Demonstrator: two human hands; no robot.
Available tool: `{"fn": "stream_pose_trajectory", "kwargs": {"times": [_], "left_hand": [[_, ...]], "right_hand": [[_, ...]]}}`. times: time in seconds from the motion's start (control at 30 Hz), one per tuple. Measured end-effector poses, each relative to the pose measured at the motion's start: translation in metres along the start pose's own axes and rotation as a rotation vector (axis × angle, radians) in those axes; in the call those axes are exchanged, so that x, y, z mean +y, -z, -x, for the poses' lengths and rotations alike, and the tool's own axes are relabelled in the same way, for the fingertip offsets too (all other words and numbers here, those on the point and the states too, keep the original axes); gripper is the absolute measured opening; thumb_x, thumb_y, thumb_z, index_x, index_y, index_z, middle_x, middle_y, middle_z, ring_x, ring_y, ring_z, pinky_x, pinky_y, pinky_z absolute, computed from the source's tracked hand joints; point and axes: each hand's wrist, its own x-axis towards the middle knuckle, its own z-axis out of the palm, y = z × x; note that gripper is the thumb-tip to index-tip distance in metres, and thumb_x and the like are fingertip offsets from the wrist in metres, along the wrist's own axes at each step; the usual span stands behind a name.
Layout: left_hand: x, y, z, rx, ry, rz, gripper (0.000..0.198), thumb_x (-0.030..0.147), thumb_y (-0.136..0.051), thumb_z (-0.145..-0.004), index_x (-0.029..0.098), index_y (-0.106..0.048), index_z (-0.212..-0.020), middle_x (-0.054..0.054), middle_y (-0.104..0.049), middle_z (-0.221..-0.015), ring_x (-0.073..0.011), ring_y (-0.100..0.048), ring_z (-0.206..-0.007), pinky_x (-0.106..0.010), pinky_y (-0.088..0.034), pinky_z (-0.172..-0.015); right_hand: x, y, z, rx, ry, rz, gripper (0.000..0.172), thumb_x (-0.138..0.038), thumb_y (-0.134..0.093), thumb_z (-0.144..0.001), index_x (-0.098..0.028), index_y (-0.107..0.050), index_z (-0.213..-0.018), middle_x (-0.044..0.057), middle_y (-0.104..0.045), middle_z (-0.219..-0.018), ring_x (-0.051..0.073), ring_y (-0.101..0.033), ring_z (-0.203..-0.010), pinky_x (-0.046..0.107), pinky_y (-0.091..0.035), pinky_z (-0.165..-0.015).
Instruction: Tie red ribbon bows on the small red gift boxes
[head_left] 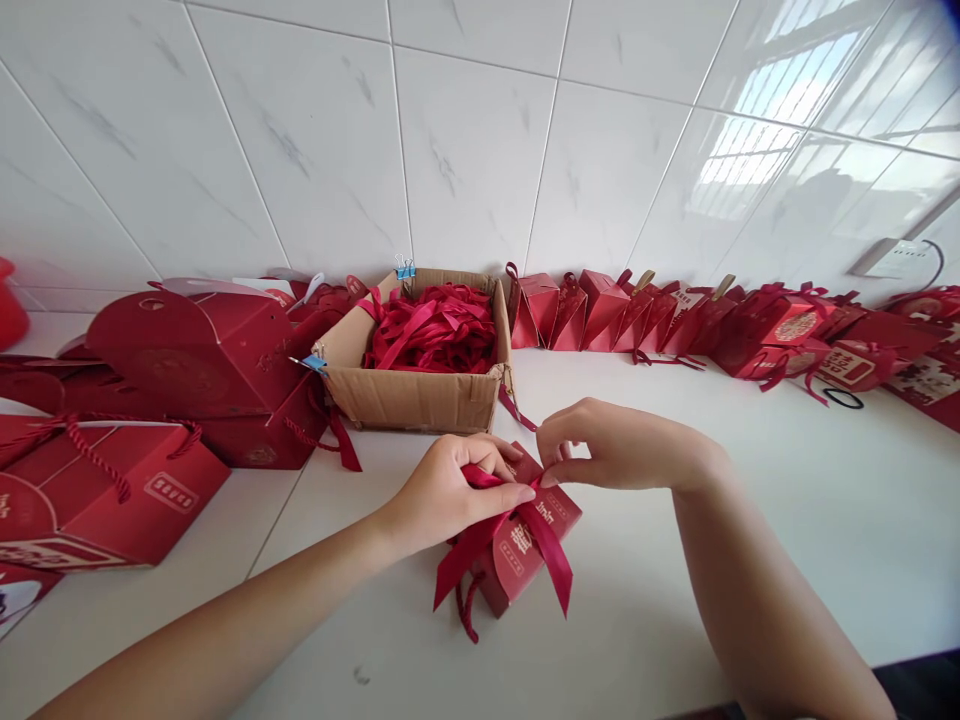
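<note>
A small red gift box with pale printed characters lies on the white table, turned at an angle. Red satin ribbon forms a bow on top, its two tails hanging toward me over the box. My left hand is closed on the bow's left side, thumb pressing near the knot. With thumb and fingertips together, my right hand pinches the ribbon at the right of the knot. Both hands partly hide the bow's loops. A twisted red cord sticks out at the box's lower left.
Behind the gift box stands an open cardboard box full of red ribbons, with blue binder clips on its rim. Larger red boxes are stacked at left. A row of small red boxes lines the tiled wall at right.
</note>
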Motion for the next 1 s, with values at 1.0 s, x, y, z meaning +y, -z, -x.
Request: {"fn": "stream_pose_trajectory", "kwargs": {"times": [1.0], "left_hand": [[-0.003,0.023,-0.009,-0.235,0.164,0.565,0.024,0.032,-0.060,-0.083,0.014,-0.061,-0.067,-0.004,-0.065,-0.099,-0.0132,-0.059,-0.079,-0.024,-0.043,-0.073]], "right_hand": [[-0.026,-0.016,-0.005,0.270,0.081,0.055,0.015,-0.025,-0.060,-0.085,-0.018,-0.069,-0.075,0.001,-0.057,-0.074,0.010,-0.047,-0.064,0.023,-0.035,-0.056]]}}
